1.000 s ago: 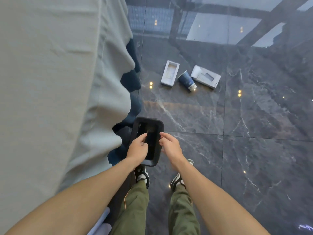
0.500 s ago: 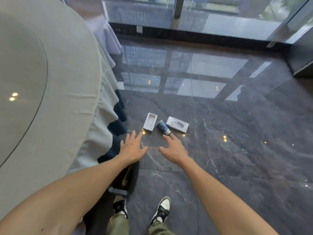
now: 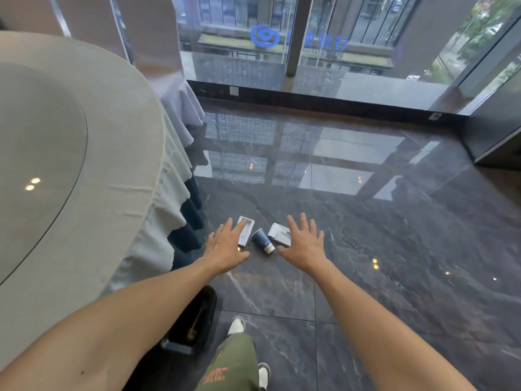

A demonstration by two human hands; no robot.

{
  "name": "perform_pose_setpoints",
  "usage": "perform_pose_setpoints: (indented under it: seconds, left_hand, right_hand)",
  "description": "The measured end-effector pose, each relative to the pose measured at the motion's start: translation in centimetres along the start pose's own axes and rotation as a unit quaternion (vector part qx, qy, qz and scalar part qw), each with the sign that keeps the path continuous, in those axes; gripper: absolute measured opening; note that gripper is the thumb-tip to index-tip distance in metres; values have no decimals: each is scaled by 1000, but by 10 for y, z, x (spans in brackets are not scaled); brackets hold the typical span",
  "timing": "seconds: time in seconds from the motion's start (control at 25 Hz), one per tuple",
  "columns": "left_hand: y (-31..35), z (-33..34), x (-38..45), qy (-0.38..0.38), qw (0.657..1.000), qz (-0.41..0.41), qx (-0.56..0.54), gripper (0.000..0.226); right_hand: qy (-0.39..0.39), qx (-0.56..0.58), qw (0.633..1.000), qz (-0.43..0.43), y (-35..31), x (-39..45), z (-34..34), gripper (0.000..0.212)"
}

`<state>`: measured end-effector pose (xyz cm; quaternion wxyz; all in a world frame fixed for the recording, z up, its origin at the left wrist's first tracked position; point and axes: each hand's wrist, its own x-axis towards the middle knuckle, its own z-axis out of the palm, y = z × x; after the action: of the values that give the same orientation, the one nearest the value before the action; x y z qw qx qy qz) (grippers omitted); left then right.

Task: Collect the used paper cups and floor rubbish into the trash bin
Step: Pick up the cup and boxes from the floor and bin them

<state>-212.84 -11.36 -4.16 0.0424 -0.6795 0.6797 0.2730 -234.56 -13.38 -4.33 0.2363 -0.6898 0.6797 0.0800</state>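
Floor [image 3: 366,249]: dark polished stone, strong window glare. Round table [image 3: 70,165] under a pale cloth fills the left side of the view.

Trash bin [image 3: 194,323]: black, on the floor close by the feet and beside the table skirt, partly behind the left forearm. Something thin and brownish lies inside; cannot identify it. No cups visible in it.

Left hand [image 3: 225,246] and right hand [image 3: 306,246]: both empty, palms down, fingers spread, stretched forward.

Rubbish lies on the floor straight ahead, in the gap between the hands as seen from the head. White box [image 3: 245,231], open, is partly covered in view by the left fingers; contact cannot be told. Second white box [image 3: 279,234] sits just beside the right hand. Paper cup [image 3: 262,239], dark blue, lies on its side between the boxes, long axis running away from the person, mouth toward the feet, slightly right.

Judgement: cup about equally near either hand; each box goes to its nearer hand. Bin lies behind the reach, so a carry back toward the feet is needed.
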Motion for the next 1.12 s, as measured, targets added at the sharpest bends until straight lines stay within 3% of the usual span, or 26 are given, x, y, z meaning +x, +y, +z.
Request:
perform_pose_setpoints:
  seconds: [0.24, 0.52, 0.8, 0.96, 1.12]
  left_hand:
    - [7, 7, 83, -19, 999, -26, 14, 99]
    - [13, 10, 200, -45, 998, -39, -2, 93]
    - [2, 49, 291, -90, 990, -103, -36, 98]
    - [-15, 123, 374, -92, 982, -148, -79, 99]
    - [-62, 235, 475, -90, 971, -180, -130, 100]
  right_hand:
    - [-16, -28, 999, 25, 29, 72, -12, 94]
    - [-77, -16, 997, 16, 64, 178, -9, 83]
    - [-114, -17, 993, 32, 96, 272, 24, 101]
    - [-135, -31, 990, 19, 131, 366, 96, 105]
    - [-147, -21, 989, 22, 167, 474, 214, 105]
